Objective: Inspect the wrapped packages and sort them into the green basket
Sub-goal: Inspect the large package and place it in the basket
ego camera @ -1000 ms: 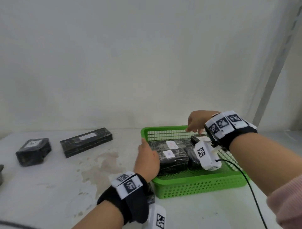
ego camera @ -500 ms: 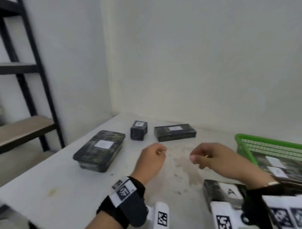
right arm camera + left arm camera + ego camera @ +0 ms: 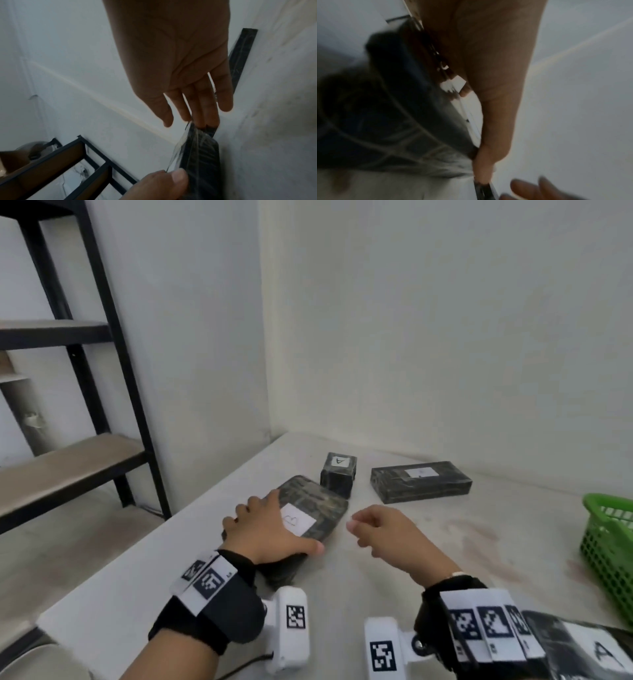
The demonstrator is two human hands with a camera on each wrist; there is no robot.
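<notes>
White table, corner of room. Black shelving rack off the left edge.

Green basket at far right, only its left end in frame; contents not visible.

Flat wrapped package, white label reading "B", lies left of centre near the table's left edge. Long package lies farther back; small cube package, label "A", sits between the two, just beyond the flat one. Another package with an "A" label at near right, partly behind the right wrist.

Left hand lies over the near end of the flat package, fingers spread across its top, thumb curled round the near right edge: a grip. Right hand hovers just right of the package, fingers loosely extended, holding nothing; whether its fingertips touch the far corner I cannot tell.

Step in hand, by my reading: picking up the "B" package to inspect. Next move likely needs the right hand to take the right edge, then a two-handed lift.
</notes>
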